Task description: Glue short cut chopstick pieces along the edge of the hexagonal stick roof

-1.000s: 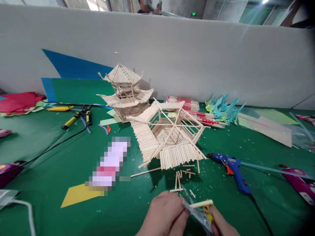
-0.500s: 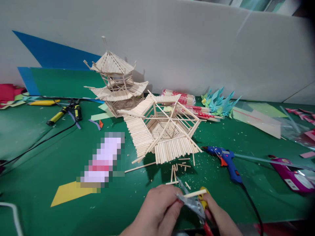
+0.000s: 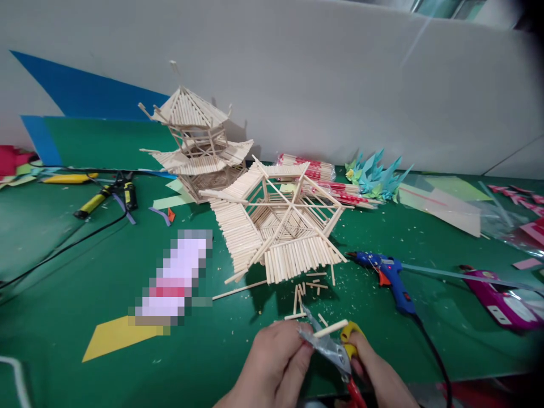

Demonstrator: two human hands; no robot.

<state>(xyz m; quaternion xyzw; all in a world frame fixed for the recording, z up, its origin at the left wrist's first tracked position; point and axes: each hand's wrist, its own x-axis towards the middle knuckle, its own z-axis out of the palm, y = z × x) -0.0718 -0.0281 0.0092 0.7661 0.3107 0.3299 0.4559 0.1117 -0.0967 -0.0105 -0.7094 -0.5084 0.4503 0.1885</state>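
Observation:
My left hand (image 3: 274,354) is closed, pinching a thin wooden stick (image 3: 334,328) low at the front of the table. In my right hand (image 3: 378,368) is a pair of scissors (image 3: 331,350) with a yellow and a red handle. The blades are apart, and the stick lies across them near my left fingertips. Just beyond my hands, several short cut stick pieces (image 3: 295,299) are scattered. Behind them stands a six-sided frame of wooden sticks (image 3: 293,255), its roof partly covered with rows of sticks. My fingers hide the stick's near end.
A finished stick pagoda (image 3: 191,136) stands at the back left. To the right lie a blue glue gun (image 3: 397,283) with its cord and a magenta device (image 3: 497,300). Wire strippers (image 3: 96,201), yellow paper (image 3: 106,340) and bundled sticks (image 3: 306,167) are also on the green table.
The view has shifted slightly, so everything sits a little further left. Both hands keep their grip, with the stick and scissors barely changed.

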